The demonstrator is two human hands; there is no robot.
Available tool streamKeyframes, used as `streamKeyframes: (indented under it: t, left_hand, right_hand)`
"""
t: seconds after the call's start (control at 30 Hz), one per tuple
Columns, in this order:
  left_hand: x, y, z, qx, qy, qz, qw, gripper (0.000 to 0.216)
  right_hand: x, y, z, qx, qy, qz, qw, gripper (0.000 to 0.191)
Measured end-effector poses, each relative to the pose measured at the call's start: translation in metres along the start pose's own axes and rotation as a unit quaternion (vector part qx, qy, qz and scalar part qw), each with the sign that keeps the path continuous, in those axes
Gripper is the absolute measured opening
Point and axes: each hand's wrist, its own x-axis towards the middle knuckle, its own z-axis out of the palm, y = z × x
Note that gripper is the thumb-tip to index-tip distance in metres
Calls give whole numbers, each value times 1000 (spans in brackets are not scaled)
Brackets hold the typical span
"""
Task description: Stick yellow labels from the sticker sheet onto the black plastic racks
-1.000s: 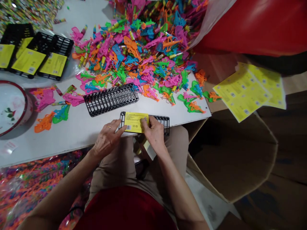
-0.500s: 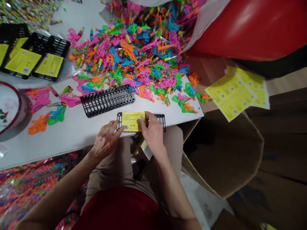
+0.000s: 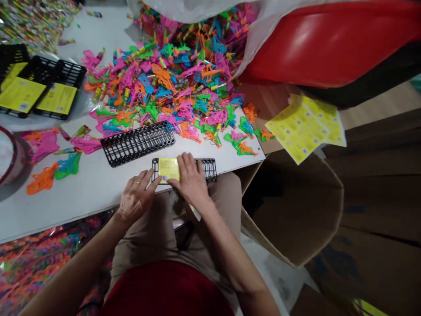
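At the white table's near edge point(image 3: 98, 193), the flat right hand point(image 3: 190, 180) presses a yellow paper label point(image 3: 168, 169) onto the long black plastic grid tray point(image 3: 208, 169), which runs left-right; the open left hand point(image 3: 135, 197) steadies its left end.

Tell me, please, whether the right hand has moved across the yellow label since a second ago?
Yes. The right hand has slid leftward along the black rack, now covering most of the yellow label.
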Motion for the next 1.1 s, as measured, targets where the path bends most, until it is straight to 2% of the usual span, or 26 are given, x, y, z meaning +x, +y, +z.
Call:
streamKeyframes:
  t: [0.1,0.17,0.23,0.3,0.43,0.57,0.73,0.8,0.87,0.97,1.03,1.1]
  left_hand:
    - [6,3,-9,6,-4,0,1000,35]
    - [17,9,-17,3,5,-11,1000,31]
    - [36,18,-23,-3,6,-22,1000,35]
    - [56,28,-21,-11,-19,-13,1000,49]
    - [78,32,1,-18,-100,15,995,68]
    - [59,20,14,-3,-114,22,993,75]
    - [16,9,-3,12,-123,-4,992,74]
    - [13,0,-16,0,-123,-25,992,67]
    - [23,-17,-28,-8,-101,-67,993,63]
    - [51,-51,-41,-27,-67,-146,987,78]
    - [66,-73,-44,-52,-66,-180,980,95]
    - [75,-86,-46,-68,-60,-188,978,96]
  right_hand:
    - [-16,43,-20,-59,-33,-28,997,69]
    - [-20,54,-29,-81,-49,-56,994,72]
    - [-19,55,-30,-94,-50,-77,991,75]
    - [-17,52,-27,-102,-34,-87,990,76]
    - [-17,49,-20,-111,-7,-105,988,80]
    - [-15,53,-20,-114,-4,-111,987,76]
    - [-13,53,-20,-104,-4,-151,983,75]
    - [-19,54,-17,-100,4,-168,981,78]
    - [-30,58,-16,-92,12,-189,978,79]
    - [-33,73,-25,-67,17,-242,968,81]
    - [-12,73,-46,-54,47,-270,960,83]
    - [33,45,-78,-50,93,-290,951,82]
